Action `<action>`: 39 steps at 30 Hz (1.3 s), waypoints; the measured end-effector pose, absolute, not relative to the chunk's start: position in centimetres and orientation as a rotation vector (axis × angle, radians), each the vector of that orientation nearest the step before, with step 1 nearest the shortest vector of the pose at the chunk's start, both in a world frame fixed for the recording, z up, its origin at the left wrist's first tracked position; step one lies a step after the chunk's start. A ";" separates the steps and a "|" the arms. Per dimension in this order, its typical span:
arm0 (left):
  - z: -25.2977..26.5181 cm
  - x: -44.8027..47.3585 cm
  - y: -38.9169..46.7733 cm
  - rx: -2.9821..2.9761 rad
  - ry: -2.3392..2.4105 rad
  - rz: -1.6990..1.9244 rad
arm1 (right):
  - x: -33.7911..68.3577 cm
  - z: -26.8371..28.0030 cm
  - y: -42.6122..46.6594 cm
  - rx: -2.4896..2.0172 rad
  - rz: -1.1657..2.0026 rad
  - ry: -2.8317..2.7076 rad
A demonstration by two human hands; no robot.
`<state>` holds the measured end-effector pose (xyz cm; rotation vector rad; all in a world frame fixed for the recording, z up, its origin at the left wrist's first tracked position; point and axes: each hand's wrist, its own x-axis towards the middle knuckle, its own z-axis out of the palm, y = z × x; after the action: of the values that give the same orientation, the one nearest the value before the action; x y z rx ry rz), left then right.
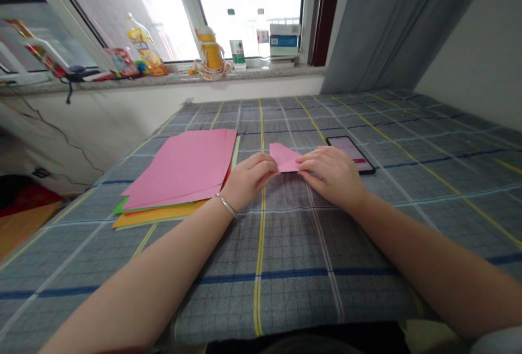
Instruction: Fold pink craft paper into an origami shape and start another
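Observation:
A small folded piece of pink paper (284, 157) is held between both hands over the middle of the cloth-covered surface. My left hand (252, 178), with a silver bangle on its wrist, pinches the paper's left lower corner. On the other side, my right hand (332, 174) grips the right end, thumb below and fingers on top, hiding that part. The paper's upper left corner points away from me, and its top edge slopes down to the right.
A stack of coloured sheets (183, 166), pink on top, lies left of my hands. Just beyond my right hand is a phone (354, 153) with its screen lit. Bottles, a yellow cup (211, 54) and boxes (284, 40) stand along the windowsill (171, 83). Plaid cloth (293, 245) covers the surface.

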<state>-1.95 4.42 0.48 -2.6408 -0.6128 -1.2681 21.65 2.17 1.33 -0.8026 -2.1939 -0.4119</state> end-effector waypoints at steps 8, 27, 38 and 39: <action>0.8 -2.1 4.2 -2.618 -0.583 -1.024 | 21.2 0.9 1.9 -0.867 -0.453 -2.260; 0.4 -2.1 4.3 -2.741 -0.683 -0.925 | 21.2 0.4 2.1 -0.849 -0.424 -2.296; 1.0 -2.6 4.4 -2.618 -0.687 -0.979 | 21.7 0.0 2.7 -0.952 -0.409 -2.219; 1.0 -2.7 4.5 -2.614 -0.704 -0.999 | 21.9 0.0 2.7 -0.988 -0.394 -2.204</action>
<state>-2.73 4.54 1.01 -2.6145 -0.7042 -0.9994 21.87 2.74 0.05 -0.9876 -2.2036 -0.3940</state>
